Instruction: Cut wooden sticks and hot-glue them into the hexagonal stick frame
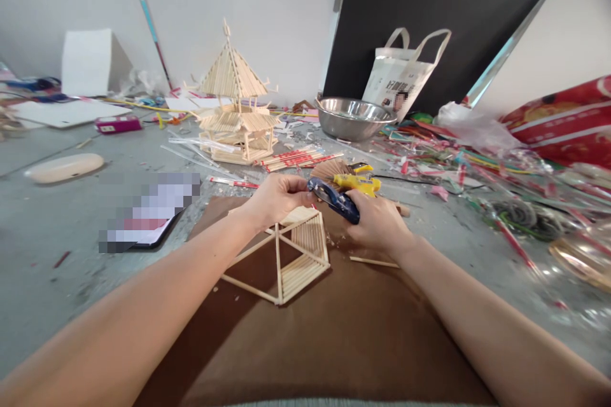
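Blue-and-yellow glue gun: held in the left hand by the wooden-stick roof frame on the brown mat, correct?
Not quite: the head view shows the blue-and-yellow glue gun in the right hand, by the wooden-stick roof frame on the brown mat.

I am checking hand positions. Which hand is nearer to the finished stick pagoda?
Left. The left hand lies in front of the pagoda, slightly right; the right hand, holding the glue gun, is farther right.

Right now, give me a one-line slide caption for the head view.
Left hand and right hand, holding a glue gun, meet over a stick roof frame; a stick pavilion stands behind.
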A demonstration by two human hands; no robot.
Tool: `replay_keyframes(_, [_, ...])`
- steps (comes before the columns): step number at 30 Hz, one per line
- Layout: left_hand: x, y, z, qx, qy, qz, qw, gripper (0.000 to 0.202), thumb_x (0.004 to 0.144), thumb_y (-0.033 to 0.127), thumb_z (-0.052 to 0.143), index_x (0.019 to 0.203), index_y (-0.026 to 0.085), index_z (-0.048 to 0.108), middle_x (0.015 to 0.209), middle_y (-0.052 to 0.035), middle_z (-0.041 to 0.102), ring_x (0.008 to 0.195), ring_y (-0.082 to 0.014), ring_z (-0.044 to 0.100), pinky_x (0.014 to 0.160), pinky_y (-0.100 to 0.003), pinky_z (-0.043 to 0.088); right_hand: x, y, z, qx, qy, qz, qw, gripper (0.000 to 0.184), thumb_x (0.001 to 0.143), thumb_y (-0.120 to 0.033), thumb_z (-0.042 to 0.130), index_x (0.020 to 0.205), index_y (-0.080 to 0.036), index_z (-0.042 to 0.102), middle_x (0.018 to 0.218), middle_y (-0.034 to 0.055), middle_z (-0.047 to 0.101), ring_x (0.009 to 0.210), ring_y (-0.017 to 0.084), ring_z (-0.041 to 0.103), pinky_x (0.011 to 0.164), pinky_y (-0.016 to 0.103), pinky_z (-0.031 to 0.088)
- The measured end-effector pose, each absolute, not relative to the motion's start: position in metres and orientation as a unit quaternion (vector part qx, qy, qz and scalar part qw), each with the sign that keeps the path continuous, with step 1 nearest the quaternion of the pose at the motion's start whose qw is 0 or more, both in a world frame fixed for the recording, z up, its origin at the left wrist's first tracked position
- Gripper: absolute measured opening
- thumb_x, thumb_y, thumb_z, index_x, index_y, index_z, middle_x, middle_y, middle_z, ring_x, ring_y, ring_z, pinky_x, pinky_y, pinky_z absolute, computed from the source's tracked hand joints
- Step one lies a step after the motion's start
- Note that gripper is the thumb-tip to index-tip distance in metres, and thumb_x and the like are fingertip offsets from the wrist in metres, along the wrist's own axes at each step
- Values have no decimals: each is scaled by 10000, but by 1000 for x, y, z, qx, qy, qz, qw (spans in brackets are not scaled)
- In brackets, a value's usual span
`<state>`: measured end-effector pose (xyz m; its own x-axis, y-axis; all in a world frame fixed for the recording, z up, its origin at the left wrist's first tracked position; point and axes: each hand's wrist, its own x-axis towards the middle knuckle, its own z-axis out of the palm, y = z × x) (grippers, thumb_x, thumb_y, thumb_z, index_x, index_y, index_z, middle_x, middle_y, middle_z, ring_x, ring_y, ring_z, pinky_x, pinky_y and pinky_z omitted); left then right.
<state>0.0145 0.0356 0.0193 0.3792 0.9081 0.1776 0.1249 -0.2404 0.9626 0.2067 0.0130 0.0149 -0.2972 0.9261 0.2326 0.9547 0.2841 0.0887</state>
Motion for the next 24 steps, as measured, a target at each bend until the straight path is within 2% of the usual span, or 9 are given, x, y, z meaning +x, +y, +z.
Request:
replay_keyframes(4, [14,37,17,681,369,413,479,185,617,287,623,700,122,635,555,42,548,500,-43,432,505,-168,339,206,12,14,-594,-793,-114,73,301,651,-320,469,926,-204,502,774,35,633,648,202,568,501,262,260])
replay_keyframes(14, [15,35,19,688,364,409,477,135,649,217,588,725,123,648,575,33,561,538,-51,456,533,-169,355,204,9,17,-601,-787,-113,85,365,615,-325,502,964,-219,491,778,30,623,669,200,552,504,257,247])
replay_keyframes(24, [14,34,20,710,388,389,440,151,680,255,564,664,120,631,525,40,516,458,-31,384,460,-160,301,204,8,20,-589,-795,-116,87,324,602,-316,509,912,-224,489,708,18,606,636,195,543,500,253,229])
